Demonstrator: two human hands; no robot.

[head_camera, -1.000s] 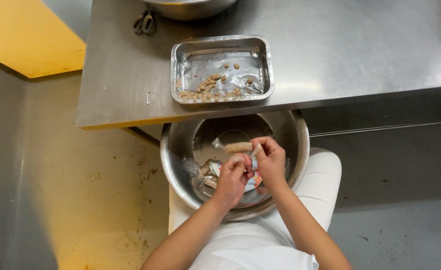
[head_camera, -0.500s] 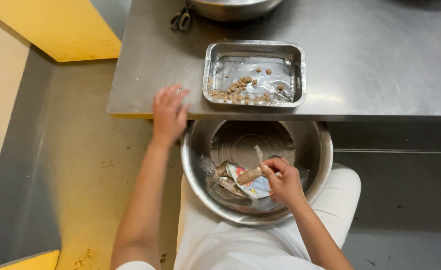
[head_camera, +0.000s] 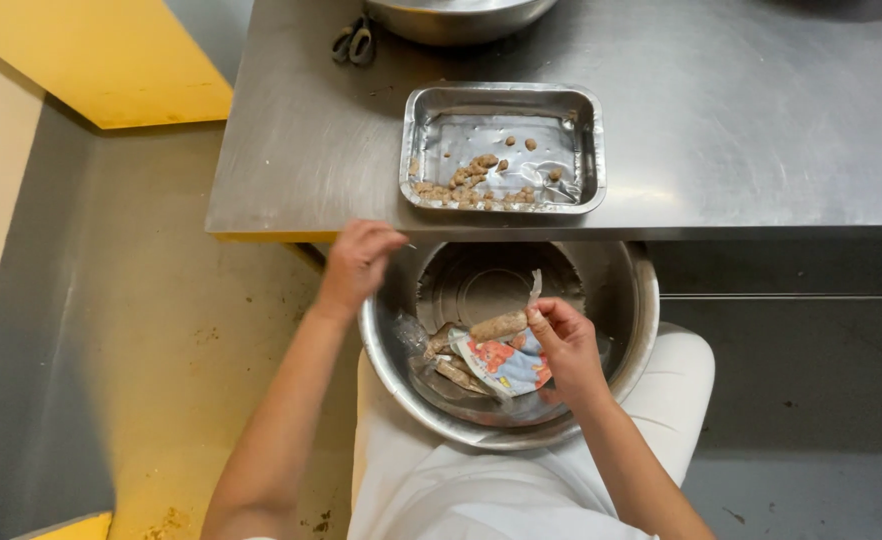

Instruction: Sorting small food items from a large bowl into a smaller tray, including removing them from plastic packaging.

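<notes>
Bright overhead light is glaring off the steel desk [head_camera: 721,130] beyond the left hand [head_camera: 359,262]. Soft shadows are pooling beneath its edge; focus is holding sharp throughout.
</notes>
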